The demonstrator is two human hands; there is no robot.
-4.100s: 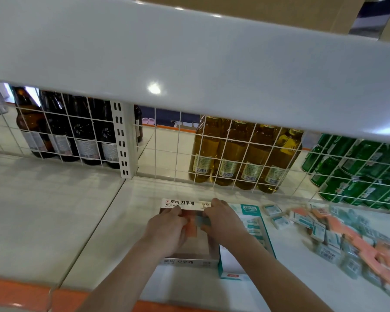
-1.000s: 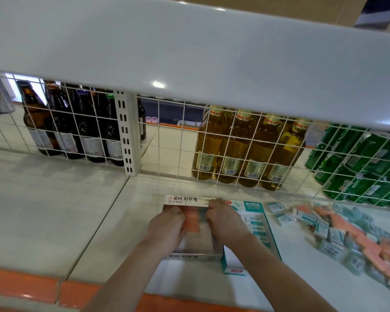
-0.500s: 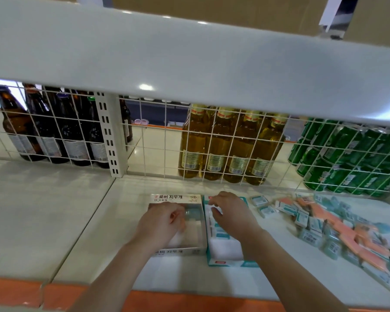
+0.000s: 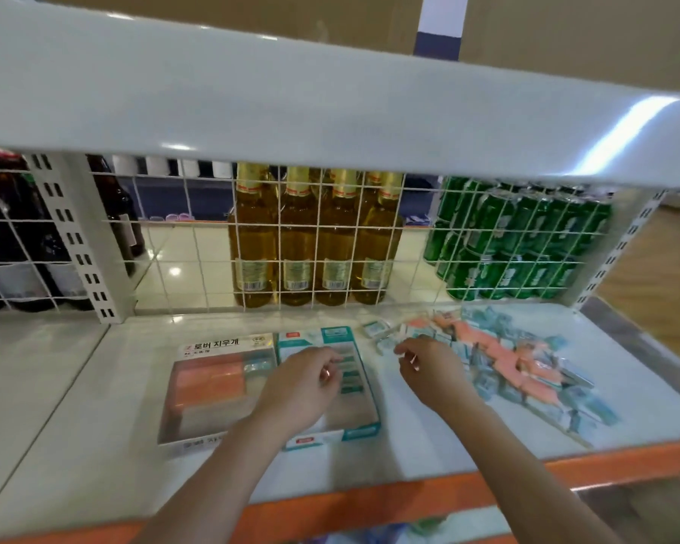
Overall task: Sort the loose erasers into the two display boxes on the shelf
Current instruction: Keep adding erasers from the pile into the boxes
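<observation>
White shelf (image 4: 107,390) with two display boxes side by side. The grey box (image 4: 213,390), lettered "로버 지우개" on its back flap, holds orange erasers (image 4: 209,380). Touching its right side, the teal box (image 4: 364,402) holds teal-labelled erasers; the left hand (image 4: 303,386) hovers over it, fingers loosely curled, holding nothing. Right of the teal box, the right hand (image 4: 428,373) reaches the loose eraser pile (image 4: 519,367); its grip cannot be told.
</observation>
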